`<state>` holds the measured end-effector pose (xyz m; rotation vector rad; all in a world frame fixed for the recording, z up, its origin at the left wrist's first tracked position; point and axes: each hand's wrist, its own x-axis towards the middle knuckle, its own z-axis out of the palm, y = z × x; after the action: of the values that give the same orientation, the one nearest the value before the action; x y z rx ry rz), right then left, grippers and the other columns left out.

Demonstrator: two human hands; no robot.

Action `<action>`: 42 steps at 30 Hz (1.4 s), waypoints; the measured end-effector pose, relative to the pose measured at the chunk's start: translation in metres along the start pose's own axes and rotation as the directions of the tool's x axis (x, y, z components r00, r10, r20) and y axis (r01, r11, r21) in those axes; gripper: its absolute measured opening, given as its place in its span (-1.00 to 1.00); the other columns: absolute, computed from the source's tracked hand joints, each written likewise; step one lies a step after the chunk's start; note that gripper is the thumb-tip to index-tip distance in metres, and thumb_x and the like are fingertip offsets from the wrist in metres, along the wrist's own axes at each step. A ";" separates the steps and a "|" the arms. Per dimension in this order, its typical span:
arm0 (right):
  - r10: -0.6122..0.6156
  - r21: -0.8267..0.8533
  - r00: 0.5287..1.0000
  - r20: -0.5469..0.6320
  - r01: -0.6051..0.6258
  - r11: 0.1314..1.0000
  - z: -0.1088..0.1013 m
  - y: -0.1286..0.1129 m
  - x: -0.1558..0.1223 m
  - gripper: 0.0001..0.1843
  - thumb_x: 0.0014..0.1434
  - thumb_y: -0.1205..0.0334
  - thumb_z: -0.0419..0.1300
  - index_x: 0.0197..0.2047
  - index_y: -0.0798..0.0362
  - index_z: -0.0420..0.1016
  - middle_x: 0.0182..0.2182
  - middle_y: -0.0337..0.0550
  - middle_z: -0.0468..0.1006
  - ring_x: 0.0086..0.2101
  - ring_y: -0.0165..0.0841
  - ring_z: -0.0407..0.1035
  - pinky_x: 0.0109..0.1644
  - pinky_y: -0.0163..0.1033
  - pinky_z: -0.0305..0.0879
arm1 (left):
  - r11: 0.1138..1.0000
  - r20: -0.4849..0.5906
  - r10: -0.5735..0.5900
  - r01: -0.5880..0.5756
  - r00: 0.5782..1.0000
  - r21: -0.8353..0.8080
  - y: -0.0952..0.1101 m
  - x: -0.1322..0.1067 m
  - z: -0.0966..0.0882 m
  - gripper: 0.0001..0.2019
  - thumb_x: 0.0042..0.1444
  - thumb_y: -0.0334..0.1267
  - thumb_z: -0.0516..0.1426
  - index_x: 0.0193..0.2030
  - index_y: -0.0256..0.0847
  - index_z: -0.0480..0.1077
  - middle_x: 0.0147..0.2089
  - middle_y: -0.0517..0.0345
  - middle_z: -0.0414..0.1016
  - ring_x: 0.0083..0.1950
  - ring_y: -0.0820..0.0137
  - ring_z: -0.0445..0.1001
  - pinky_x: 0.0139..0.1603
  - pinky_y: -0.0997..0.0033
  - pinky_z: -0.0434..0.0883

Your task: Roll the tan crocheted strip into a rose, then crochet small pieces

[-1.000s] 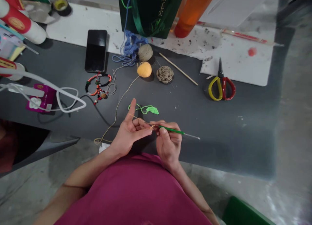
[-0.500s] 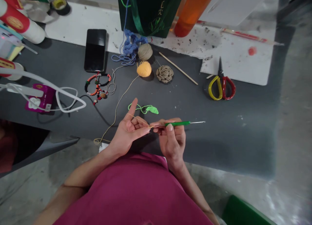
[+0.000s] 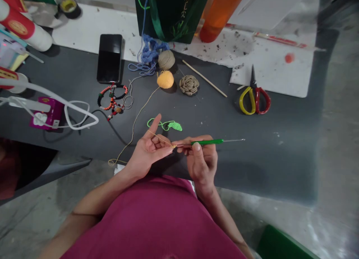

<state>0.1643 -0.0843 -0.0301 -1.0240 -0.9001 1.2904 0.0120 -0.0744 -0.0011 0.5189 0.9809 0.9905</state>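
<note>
My right hand (image 3: 202, 160) is closed around a crochet hook (image 3: 209, 142) with a green handle; one thin metal end points right, and its other end reaches the stitches by my left fingertips. My left hand (image 3: 147, 150) pinches a tiny piece of yellow crochet (image 3: 174, 146) between thumb and finger, its index finger raised with yarn stretched over it. From there the yellow yarn (image 3: 134, 130) loops along the table to a yellow yarn ball (image 3: 165, 79). Just beyond my hands lies a small green crocheted leaf (image 3: 175, 126) with a green tail.
Scissors (image 3: 254, 96) lie at the right. A thin wooden stick (image 3: 204, 78), a brown crocheted rosette (image 3: 189, 85), a beige yarn ball (image 3: 166, 60) and blue crochet (image 3: 151, 49) are farther back. At left are a phone (image 3: 109, 58), beaded bracelets (image 3: 112, 100) and white cables (image 3: 81, 111).
My right hand and the crochet hook have shifted slightly right, away from my left fingertips. My left index finger has tilted a little to the right.
</note>
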 end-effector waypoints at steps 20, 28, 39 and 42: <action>0.111 0.126 0.992 -0.061 -0.103 0.987 0.006 0.000 0.003 -0.83 0.24 0.01 0.29 -0.24 -0.11 0.45 -0.45 -0.32 0.66 -0.45 -0.38 0.53 -0.39 -0.25 0.40 | 0.999 0.007 -0.026 0.026 1.000 -0.026 0.002 -0.001 -0.001 0.01 0.02 -0.38 0.35 0.55 0.00 -0.06 -0.38 0.35 0.50 -0.30 0.52 0.45 -0.09 0.44 0.40; -0.278 -0.209 0.961 0.012 0.274 0.939 0.004 0.000 -0.006 -0.83 0.35 0.32 0.16 -0.09 -0.14 0.52 -0.25 -0.23 0.73 -0.30 -0.33 0.60 -0.24 -0.14 0.44 | 0.998 -0.021 0.061 -0.061 0.998 -0.002 -0.002 0.000 0.001 0.00 0.02 -0.39 0.36 0.53 0.10 -0.03 -0.38 0.37 0.50 -0.30 0.54 0.45 -0.12 0.49 0.40; -0.052 0.081 0.992 -0.118 0.061 0.995 0.012 0.006 -0.005 -0.92 0.20 0.07 0.35 -0.26 -0.18 0.55 -0.37 -0.32 0.71 -0.39 -0.37 0.55 -0.34 -0.22 0.46 | 0.995 0.012 -0.037 0.038 0.999 -0.094 -0.001 0.000 0.001 -0.02 0.01 -0.37 0.37 0.52 -0.02 0.01 -0.38 0.38 0.48 -0.33 0.55 0.46 -0.17 0.47 0.38; 0.066 0.176 0.991 -0.115 -0.045 0.983 0.014 0.003 -0.003 -0.85 0.16 0.01 0.38 -0.28 -0.17 0.53 -0.38 -0.34 0.70 -0.44 -0.42 0.51 -0.38 -0.28 0.41 | 0.997 0.016 -0.035 0.036 0.999 -0.075 0.001 0.000 0.002 -0.01 0.02 -0.36 0.37 0.53 -0.01 -0.01 -0.38 0.38 0.48 -0.33 0.54 0.45 -0.17 0.46 0.37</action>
<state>0.1499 -0.0862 -0.0286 -0.9842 -0.6600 1.3141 0.0137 -0.0741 0.0007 0.4442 0.9331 0.9865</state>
